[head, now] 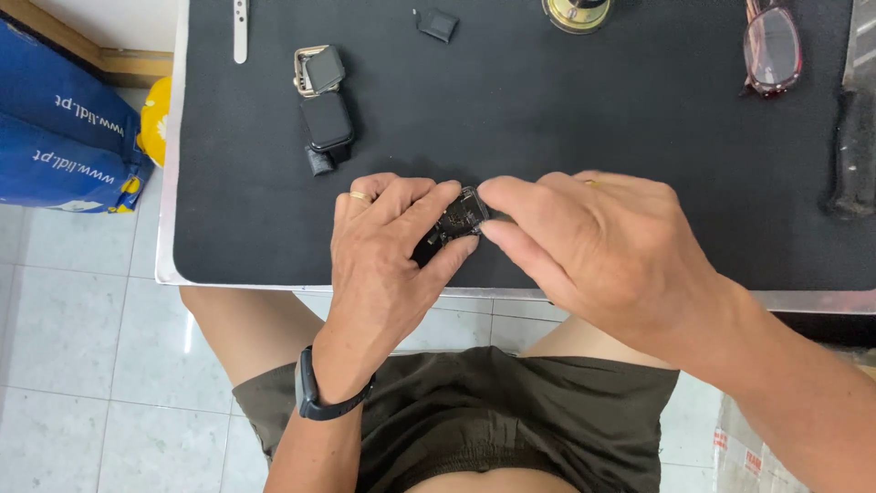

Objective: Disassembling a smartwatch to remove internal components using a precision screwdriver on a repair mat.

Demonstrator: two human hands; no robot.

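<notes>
Both hands pinch a small dark watch body above the black worktop. The left hand grips it from below, the right hand closes thumb and forefinger on its edge

Small dark watch body mostly covered by the fingers of the left hand and right hand; only an open corner with fine parts showing, too small to tell apart. Brass-coloured round object cut off by the top edge. Pale strap likewise cropped at the top. Glasses partly out of frame above. Dark handled tool at the right, clipped by the edge, kind unclear. Blue bag cut off at the left. Bench running out past the right edge.
</notes>
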